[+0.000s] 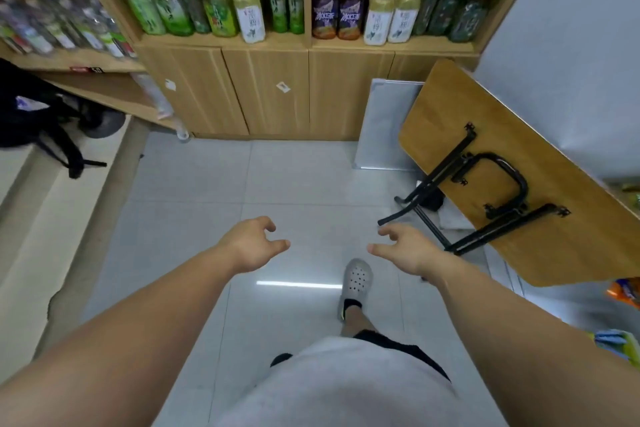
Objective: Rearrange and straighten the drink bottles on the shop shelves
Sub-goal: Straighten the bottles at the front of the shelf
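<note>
Two empty hands, left hand [252, 243] and right hand [406, 246], fingers loosely curled. Bottles [248, 12] look full, heavy and smooth, so probably best gripped mid-body.

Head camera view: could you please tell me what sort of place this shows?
Most likely a small shop: wooden shelves hold packed rows of labelled drink bottles, with closed cabinet doors beneath and a folded table propped at the right.

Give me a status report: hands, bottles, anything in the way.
Left hand and right hand open, empty. Drink bottles on shelf, not yet touched. Folded table leaning at right, seemingly off the path.
</note>
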